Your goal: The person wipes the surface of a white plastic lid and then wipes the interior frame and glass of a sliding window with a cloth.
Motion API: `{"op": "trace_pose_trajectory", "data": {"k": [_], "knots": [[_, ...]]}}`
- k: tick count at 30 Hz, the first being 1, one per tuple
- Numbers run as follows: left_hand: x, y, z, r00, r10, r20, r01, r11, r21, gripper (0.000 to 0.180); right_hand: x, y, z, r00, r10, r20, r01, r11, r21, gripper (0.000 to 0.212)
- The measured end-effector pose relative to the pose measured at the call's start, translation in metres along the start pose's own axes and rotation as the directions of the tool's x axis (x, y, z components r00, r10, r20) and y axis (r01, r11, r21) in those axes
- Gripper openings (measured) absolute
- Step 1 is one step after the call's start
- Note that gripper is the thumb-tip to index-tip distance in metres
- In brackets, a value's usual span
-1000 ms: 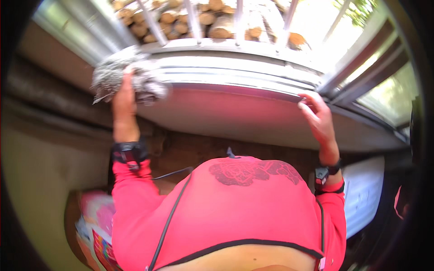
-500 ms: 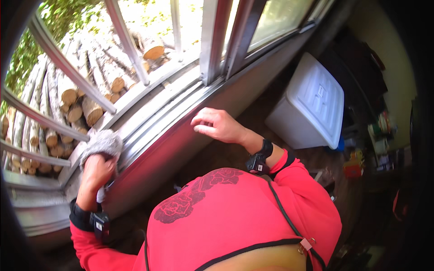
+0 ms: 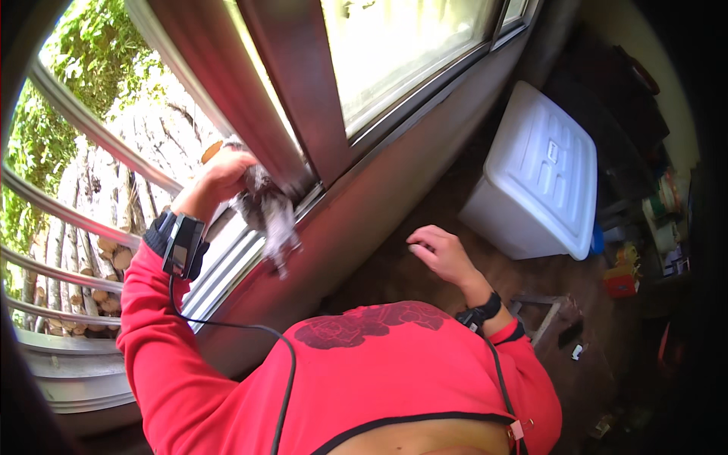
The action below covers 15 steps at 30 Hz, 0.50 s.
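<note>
My left hand (image 3: 224, 176) is closed around a grey cloth rag (image 3: 271, 216). It presses the rag against the foot of the upright metal window frame (image 3: 246, 98), just above the sill track (image 3: 220, 267). One end of the rag hangs over the inner edge of the sill. My right hand (image 3: 444, 256) hovers over the dark floor below the window wall, away from the sill. It is empty, its fingers loosely bent and the thumb a little apart from them.
Metal bars (image 3: 98, 121) cross the opening on the left, with stacked logs (image 3: 83, 235) outside. A white lidded plastic bin (image 3: 542, 167) stands on the floor to the right. Beyond my right arm lie a small frame-like object (image 3: 542, 318) and a red-and-yellow item (image 3: 622, 280).
My left hand has carried the rag from the sill's near left corner along to the upright window frame. The right hand has moved right and down in view, still empty.
</note>
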State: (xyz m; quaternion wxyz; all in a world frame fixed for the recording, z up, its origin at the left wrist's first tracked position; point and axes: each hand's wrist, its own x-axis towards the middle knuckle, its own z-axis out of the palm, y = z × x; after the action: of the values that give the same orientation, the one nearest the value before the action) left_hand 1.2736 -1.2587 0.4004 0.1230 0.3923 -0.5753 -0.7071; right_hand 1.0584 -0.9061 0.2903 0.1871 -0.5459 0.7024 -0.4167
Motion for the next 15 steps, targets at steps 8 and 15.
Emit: {"op": "trace_pose_trajectory", "data": {"k": [8, 15], "knots": [[0.052, 0.041, 0.035, 0.969, 0.177, -0.171, -0.206, 0.964, -0.169, 0.018, -0.006, 0.057, -0.035, 0.99, 0.13, -0.048, -0.132, 0.991, -0.029, 0.01], [-0.076, 0.034, 0.022, 0.879, 0.355, -0.318, -0.394, 0.916, -0.069, 0.023, 0.014, 0.065, -0.016, 1.0, -0.03, -0.004, 0.029, 0.996, -0.088, 0.01]]}}
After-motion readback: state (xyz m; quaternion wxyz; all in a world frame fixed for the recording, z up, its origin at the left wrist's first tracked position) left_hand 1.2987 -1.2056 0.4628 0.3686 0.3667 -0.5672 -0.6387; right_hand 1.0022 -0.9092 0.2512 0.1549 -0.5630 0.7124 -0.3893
